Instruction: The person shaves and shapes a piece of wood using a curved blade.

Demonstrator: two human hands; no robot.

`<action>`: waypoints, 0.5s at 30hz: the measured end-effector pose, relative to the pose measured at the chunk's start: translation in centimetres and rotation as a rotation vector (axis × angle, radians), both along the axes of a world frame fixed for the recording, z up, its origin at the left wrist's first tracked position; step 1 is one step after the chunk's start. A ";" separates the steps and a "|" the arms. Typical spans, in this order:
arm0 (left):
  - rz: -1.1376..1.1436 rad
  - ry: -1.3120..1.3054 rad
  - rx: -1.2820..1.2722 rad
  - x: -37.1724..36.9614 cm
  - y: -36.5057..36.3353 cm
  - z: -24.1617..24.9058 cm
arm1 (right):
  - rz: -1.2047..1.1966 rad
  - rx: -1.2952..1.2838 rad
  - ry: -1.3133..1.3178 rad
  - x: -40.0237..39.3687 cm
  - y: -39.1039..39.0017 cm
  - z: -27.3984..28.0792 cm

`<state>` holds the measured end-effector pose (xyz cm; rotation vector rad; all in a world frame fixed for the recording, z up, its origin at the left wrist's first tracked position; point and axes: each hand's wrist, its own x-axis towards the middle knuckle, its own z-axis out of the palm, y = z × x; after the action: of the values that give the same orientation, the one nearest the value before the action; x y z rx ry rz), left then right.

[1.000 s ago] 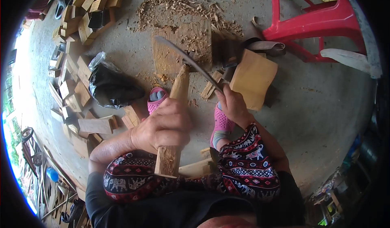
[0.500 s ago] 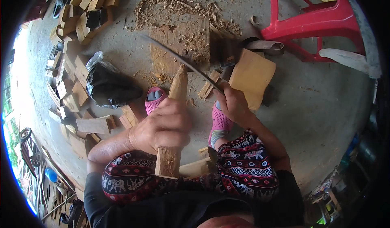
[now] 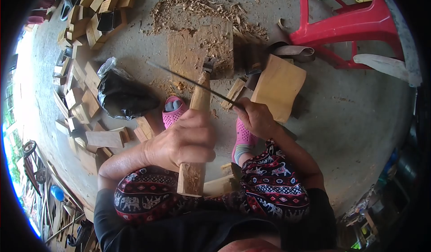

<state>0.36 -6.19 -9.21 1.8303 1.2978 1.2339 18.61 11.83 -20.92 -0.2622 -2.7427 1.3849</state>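
My left hand (image 3: 186, 139) is wrapped round a roughly carved length of wood (image 3: 200, 100), whose narrowed end points away from me. Its thick, squared end sticks out below the fist, over my lap. In my right hand (image 3: 257, 119) is a long, thin, dark blade (image 3: 179, 77), its handle hidden by the fingers. The blade slants up to the left and overlaps the wood's narrow end in this view. Beyond them a thick wooden block (image 3: 182, 50) lies on the floor, strewn with chips. A small dark metal piece (image 3: 208, 66) shows just past the narrow tip.
Wood shavings (image 3: 193, 2) are heaped behind the block. Many cut wood pieces (image 3: 105, 139) lie along the left, beside a black plastic bag (image 3: 123, 95). A curved wooden slab (image 3: 280, 86) rests right of my hands, and a red plastic stool (image 3: 345, 29) stands farther back.
The blade has dropped slightly nearer me and turned more edge-on, with my right hand tilting. The carved wood and left hand have shifted a little to the right. The dark metal piece has come into view.
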 end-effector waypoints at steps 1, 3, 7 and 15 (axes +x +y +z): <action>-0.012 0.002 -0.008 0.0 0.0 0.1 | -0.002 -0.001 0.003 0.0 0.0 -0.3; -0.027 0.011 -0.021 0.1 -0.2 0.1 | -0.041 0.059 -0.077 0.3 0.4 -1.6; -0.048 0.022 -0.048 0.1 -0.3 0.0 | -0.150 0.103 -0.143 0.3 1.3 -2.2; -0.043 0.047 -0.026 0.4 -0.1 -0.2 | -0.066 -0.076 -0.091 -1.2 -0.5 -0.1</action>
<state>0.77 -6.31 -9.42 1.8697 1.2871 1.1520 17.40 11.32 -20.97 -0.4256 -2.7288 1.4977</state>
